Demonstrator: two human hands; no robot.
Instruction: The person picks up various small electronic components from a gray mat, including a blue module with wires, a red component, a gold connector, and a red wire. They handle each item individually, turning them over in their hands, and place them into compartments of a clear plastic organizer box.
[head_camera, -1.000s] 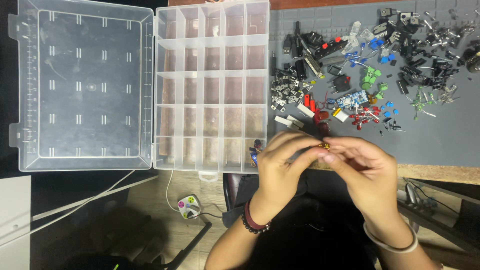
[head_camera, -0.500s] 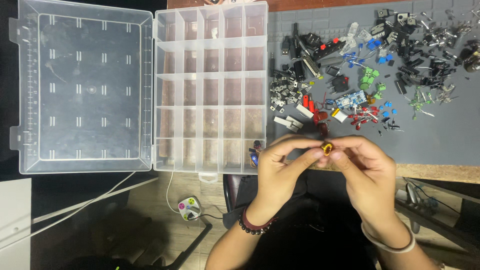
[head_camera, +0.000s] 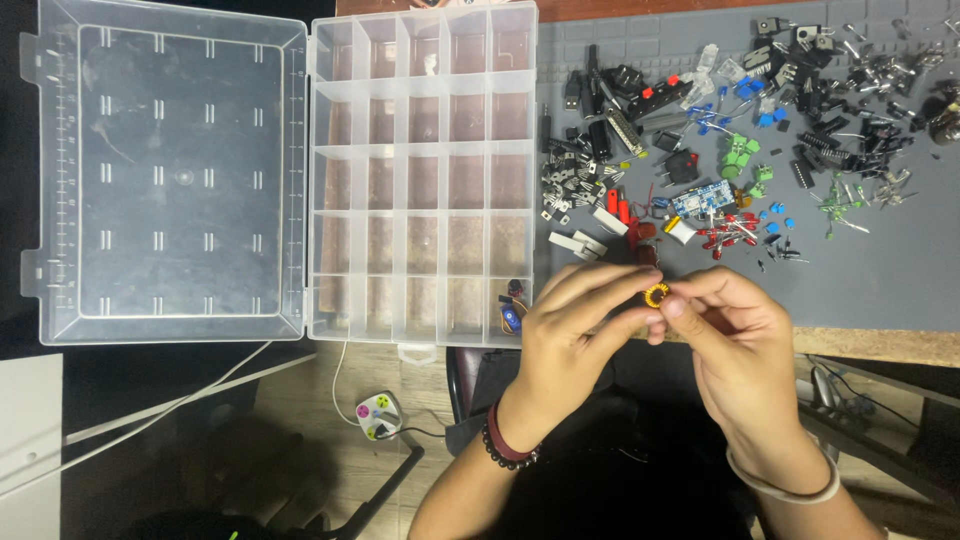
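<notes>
Nearest the camera, both forearms rise from the bottom edge: a dark beaded bracelet circles the left wrist and a pale bangle the right. The left hand and the right hand meet at their fingertips over the near edge of the grey work mat. Between them they pinch a small yellow ring-shaped coil, its hole facing up toward the camera; the right thumb and forefinger close on its right side, the left fingers press its left side (so both hands grip the one part, held just above the mat's edge).

Just left of the left hand, the clear plastic organiser box lies open, its lid folded flat further left. A few small parts sit in the box's near right compartment, close beside the left knuckles; the other compartments look bare apart from one pale bit in the far row, too small to identify.

Beyond the hands, the mat carries a loose scatter of electronic components: red LEDs and a small blue circuit board near the middle, green terminal blocks behind them, black connectors and dark chips toward the far edge. Below the table, a white cable runs across the floor.
</notes>
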